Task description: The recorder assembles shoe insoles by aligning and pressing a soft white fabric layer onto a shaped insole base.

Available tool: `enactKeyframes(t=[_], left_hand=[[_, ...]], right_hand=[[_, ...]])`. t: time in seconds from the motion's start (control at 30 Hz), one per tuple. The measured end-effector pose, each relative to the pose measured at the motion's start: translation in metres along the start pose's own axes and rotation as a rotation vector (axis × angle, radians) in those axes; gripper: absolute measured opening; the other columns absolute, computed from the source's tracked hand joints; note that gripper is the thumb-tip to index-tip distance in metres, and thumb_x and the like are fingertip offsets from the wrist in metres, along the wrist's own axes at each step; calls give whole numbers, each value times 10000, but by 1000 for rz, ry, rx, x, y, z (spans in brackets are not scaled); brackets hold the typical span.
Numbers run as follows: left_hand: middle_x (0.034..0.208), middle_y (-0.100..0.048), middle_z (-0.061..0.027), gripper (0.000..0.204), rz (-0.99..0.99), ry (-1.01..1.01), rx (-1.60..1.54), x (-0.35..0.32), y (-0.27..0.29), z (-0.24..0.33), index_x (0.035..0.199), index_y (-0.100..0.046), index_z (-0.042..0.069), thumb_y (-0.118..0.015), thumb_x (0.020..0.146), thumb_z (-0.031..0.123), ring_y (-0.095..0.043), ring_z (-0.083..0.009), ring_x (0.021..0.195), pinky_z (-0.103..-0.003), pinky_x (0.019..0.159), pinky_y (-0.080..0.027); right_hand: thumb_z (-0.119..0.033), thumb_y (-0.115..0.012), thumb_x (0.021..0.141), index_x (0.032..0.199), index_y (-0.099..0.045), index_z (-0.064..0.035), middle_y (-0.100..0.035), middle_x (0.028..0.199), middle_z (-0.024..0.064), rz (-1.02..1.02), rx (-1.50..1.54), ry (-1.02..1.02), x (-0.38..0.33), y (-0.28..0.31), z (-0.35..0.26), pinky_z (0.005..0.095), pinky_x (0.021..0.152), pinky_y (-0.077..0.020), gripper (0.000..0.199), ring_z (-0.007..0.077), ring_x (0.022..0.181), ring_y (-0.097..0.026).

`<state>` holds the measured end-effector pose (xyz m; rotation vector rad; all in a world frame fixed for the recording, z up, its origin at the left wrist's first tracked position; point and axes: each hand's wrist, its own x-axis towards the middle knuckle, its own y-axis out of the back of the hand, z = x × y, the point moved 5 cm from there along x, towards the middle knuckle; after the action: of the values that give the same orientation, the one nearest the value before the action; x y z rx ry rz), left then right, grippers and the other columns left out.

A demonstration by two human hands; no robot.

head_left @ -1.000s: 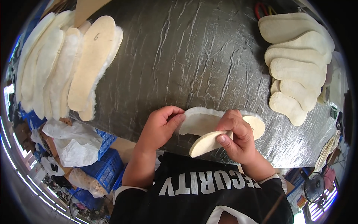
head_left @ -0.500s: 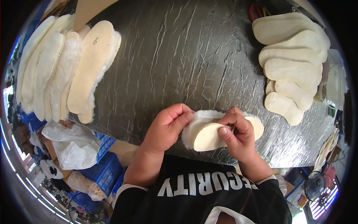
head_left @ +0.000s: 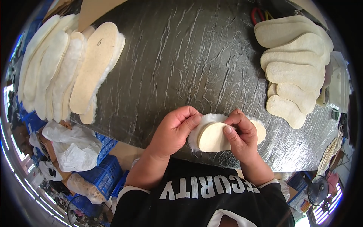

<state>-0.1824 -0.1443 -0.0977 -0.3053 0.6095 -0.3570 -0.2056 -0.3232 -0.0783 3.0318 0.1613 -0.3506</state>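
Note:
Both my hands work on one cream insole (head_left: 212, 137) with a white fleece layer under it, at the near edge of the dark wrinkled table (head_left: 177, 64). My left hand (head_left: 174, 130) pinches the fleecy heel end with curled fingers. My right hand (head_left: 242, 136) presses its thumb and fingers onto the smooth top of the insole. The far end of the insole pokes out to the right, past my right hand.
A row of fleece-lined insoles (head_left: 72, 68) lies overlapped at the table's left. A pile of plain cream insoles (head_left: 297, 68) sits at the right. Red-handled pliers (head_left: 259, 15) lie at the back. Blue crates (head_left: 102, 170) and white bags (head_left: 73, 145) stand below left.
The cream top piece, earlier lifted away from the fleece in my right hand, has been laid flat on it. Both hands have closed in on the insole's heel.

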Motion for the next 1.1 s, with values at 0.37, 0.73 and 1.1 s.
enactKeyframes(t=[0.37, 0.73, 1.1], left_hand=[[783, -574, 35, 147, 64, 1, -64, -1, -3, -3, 924, -593, 14, -539, 973, 142, -485, -26, 729, -187, 644, -408], [797, -587, 23, 160, 70, -16, -33, -5, -7, 0, 938, -585, 7, -520, 981, 146, -499, -33, 743, -195, 660, -415], [947, -638, -42, 140, 88, -161, 150, -16, 6, 4, 988, -598, -16, -504, 968, 85, -541, -68, 827, -216, 738, -444]], right_hand=[[-99, -666, 852, 867, -613, -43, -558, 789, 43, 49, -45, 40, -3, -1, 0, 288, 719, -391, 79, 182, 766, -498], [-91, -689, 811, 874, -593, -47, -561, 768, 48, 153, -102, 167, -5, -4, 2, 320, 709, -370, 123, 200, 720, -496], [-346, -784, 692, 1014, -533, -38, -544, 1028, 179, 285, -509, 441, -16, -10, 8, 409, 748, -384, 512, 305, 851, -512]])
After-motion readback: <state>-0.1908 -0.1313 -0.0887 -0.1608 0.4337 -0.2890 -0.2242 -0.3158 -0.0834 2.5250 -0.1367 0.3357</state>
